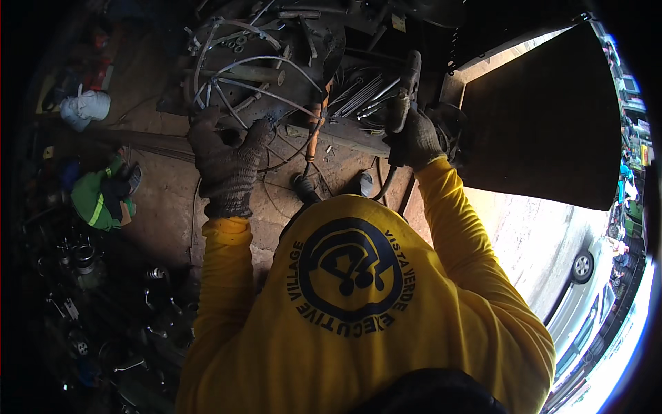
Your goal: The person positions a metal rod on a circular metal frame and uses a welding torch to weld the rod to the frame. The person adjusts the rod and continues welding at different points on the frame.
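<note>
My left hand (229,162), in a grey knitted work glove, has its fingers apart at the near side of a frame of bent metal rods (265,74). Whether the fingertips touch the rods is hard to tell. My right hand (419,140), gloved the same way, is closed around a dark grey, long-bodied tool (408,86) that points away from me. A thick dark cable (388,185) runs down below that hand. Between my hands, an orange-handled tool (314,134), which looks like an electrode holder, hangs at the bench edge beside the frame.
Thin metal rods (362,95) lie on the cluttered dark workbench (338,127). A dark panel (545,117) stands at right, with a parked car (583,297) beyond. At left are a crouching person in green (100,200), a whitish bag (85,107) and metal parts (83,259).
</note>
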A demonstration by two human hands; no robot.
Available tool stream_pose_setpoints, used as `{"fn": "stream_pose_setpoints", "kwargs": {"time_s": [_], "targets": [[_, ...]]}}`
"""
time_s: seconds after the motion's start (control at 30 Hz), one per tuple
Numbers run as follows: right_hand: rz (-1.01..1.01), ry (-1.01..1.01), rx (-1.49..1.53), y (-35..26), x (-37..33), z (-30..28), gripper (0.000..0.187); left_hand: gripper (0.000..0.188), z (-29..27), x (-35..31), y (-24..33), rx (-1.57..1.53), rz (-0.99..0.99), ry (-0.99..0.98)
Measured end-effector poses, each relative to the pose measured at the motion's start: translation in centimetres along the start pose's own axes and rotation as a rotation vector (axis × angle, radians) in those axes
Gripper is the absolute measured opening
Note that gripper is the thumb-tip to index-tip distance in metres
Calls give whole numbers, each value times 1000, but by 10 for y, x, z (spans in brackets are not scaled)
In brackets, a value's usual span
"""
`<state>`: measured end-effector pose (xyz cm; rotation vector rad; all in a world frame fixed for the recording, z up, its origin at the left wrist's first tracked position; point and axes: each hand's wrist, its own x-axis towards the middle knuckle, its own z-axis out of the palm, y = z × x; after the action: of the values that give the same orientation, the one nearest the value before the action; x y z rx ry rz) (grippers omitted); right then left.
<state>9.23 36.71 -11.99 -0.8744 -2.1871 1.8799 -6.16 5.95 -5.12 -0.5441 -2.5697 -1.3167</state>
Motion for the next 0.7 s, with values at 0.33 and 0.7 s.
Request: {"fn": "stream_pose_setpoints", "kwargs": {"time_s": [0.33,0.7], "targets": [[-156,364,-349,-23,-12,18,45,80,2,-1,2,-70,-58,-24],[-174,350,-340,-16,-13,17,48,82,-1,-3,1,-114,-73,-22]]}}
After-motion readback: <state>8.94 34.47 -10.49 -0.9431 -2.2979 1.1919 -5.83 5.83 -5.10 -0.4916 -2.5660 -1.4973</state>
